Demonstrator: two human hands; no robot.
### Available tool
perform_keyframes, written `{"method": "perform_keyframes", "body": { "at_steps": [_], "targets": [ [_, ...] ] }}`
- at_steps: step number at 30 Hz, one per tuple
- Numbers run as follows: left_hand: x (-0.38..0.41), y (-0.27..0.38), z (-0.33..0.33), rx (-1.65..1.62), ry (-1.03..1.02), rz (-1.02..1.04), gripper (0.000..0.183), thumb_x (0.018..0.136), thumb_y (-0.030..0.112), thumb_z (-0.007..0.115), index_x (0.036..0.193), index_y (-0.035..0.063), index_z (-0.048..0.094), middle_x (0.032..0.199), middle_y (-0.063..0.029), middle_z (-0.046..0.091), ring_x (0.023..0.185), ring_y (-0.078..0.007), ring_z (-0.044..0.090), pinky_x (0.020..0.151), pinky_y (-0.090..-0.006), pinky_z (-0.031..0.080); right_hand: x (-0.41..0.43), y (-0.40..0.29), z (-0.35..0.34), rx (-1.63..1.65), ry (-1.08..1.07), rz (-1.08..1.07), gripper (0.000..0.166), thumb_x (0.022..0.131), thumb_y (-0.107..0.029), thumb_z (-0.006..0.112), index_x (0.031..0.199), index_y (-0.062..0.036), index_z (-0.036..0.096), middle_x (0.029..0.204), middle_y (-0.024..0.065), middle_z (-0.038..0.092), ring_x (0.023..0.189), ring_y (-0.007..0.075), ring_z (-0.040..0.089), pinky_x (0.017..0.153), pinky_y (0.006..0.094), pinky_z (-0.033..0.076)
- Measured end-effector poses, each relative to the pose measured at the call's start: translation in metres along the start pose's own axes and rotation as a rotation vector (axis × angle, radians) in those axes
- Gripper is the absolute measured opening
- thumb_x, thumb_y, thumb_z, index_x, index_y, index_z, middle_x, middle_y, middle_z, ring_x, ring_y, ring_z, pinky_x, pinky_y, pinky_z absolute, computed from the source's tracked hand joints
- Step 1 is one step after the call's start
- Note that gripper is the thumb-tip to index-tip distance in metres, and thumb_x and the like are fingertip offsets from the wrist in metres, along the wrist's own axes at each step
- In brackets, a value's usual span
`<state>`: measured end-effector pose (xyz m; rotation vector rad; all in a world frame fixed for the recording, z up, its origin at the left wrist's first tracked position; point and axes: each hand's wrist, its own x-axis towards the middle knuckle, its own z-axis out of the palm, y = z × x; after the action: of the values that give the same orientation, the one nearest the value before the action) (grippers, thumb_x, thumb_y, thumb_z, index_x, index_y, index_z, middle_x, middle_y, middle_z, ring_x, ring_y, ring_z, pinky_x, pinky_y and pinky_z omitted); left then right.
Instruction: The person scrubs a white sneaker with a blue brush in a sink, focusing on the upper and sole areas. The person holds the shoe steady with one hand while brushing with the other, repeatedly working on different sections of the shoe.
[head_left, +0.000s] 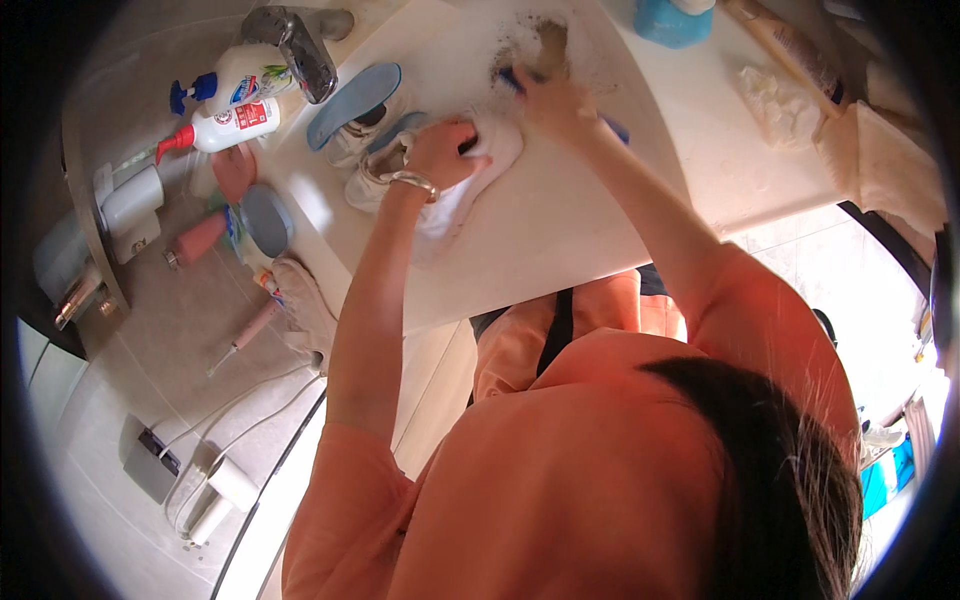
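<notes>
In the head view, my left hand (446, 156) wears a bracelet and grips a wet white shoe (495, 146) in the basin (555, 225). My right hand (551, 105) is blurred over the suds at the basin's far part. Its fingers are around a dark blue object (513, 79), perhaps a brush; its shape is unclear. Beside my left hand lies another whitish shoe (365, 184). A blue insole (356, 105) rests on more footwear to the left. A blue thing (616, 129) shows partly behind my right wrist.
Left of the basin stand a faucet (300, 60), a white pump bottle with a red nozzle (236, 124), one with a blue pump (247, 75) and a grey-blue oval item (267, 220). On the right are a blue container (673, 22), a crumpled white item (780, 109) and a cloth (877, 161).
</notes>
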<state>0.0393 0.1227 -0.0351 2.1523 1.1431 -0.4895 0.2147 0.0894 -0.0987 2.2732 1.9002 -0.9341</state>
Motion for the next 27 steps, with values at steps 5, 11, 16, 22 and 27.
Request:
{"method": "perform_keyframes", "body": {
  "at_steps": [5, 11, 16, 22, 27],
  "targets": [
    [-0.039, 0.019, 0.006, 0.299, 0.159, 0.047, 0.028, 0.061, 0.029, 0.068, 0.075, 0.0058, 0.063, 0.111, -0.0124, 0.055, 0.110, -0.0273, 0.045, 0.098, -0.0407, 0.024, -0.100, -0.012, -0.033, 0.438, -0.153, -0.006, 0.044, 0.086, -0.034, 0.038, 0.129, -0.0240, 0.032, 0.086, 0.0188, 0.060, 0.079, 0.0374, 0.057, 0.071, 0.0441, 0.045],
    [-0.049, 0.048, 0.026, 0.208, 0.523, -0.095, 0.033, 0.058, 0.033, 0.069, 0.068, 0.0031, 0.060, 0.103, -0.0126, 0.057, 0.098, -0.0260, 0.049, 0.086, -0.0387, 0.035, -0.083, -0.020, -0.023, 0.343, -0.171, -0.048, 0.043, 0.087, -0.032, 0.037, 0.128, -0.0178, 0.034, 0.080, 0.0189, 0.061, 0.077, 0.0369, 0.058, 0.069, 0.0450, 0.046],
    [-0.059, 0.052, 0.035, 0.141, 0.606, -0.074, 0.035, 0.056, 0.036, 0.070, 0.062, 0.0041, 0.057, 0.081, -0.0108, 0.060, 0.077, -0.0272, 0.056, 0.065, -0.0360, 0.044, -0.112, -0.008, -0.035, 0.415, -0.098, -0.099, 0.043, 0.087, -0.032, 0.037, 0.128, -0.0193, 0.035, 0.077, 0.0197, 0.060, 0.071, 0.0357, 0.059, 0.064, 0.0435, 0.047],
    [-0.041, 0.038, 0.033, 0.048, 0.458, -0.179, 0.028, 0.063, 0.031, 0.064, 0.055, 0.0053, 0.054, 0.059, -0.0103, 0.057, 0.055, -0.0299, 0.056, 0.051, -0.0393, 0.043, -0.122, -0.050, -0.054, 0.312, 0.059, -0.073, 0.045, 0.087, -0.033, 0.039, 0.130, -0.0239, 0.031, 0.071, 0.0173, 0.057, 0.064, 0.0338, 0.059, 0.059, 0.0445, 0.047],
    [-0.038, 0.034, 0.031, 0.034, 0.448, -0.166, 0.024, 0.064, 0.029, 0.060, 0.058, 0.0063, 0.058, 0.057, -0.0115, 0.056, 0.056, -0.0314, 0.056, 0.049, -0.0400, 0.044, -0.090, -0.055, -0.025, 0.050, 0.080, -0.036, 0.048, 0.087, -0.033, 0.039, 0.133, -0.0251, 0.027, 0.075, 0.0168, 0.056, 0.064, 0.0322, 0.059, 0.057, 0.0419, 0.048]
  ]
}}
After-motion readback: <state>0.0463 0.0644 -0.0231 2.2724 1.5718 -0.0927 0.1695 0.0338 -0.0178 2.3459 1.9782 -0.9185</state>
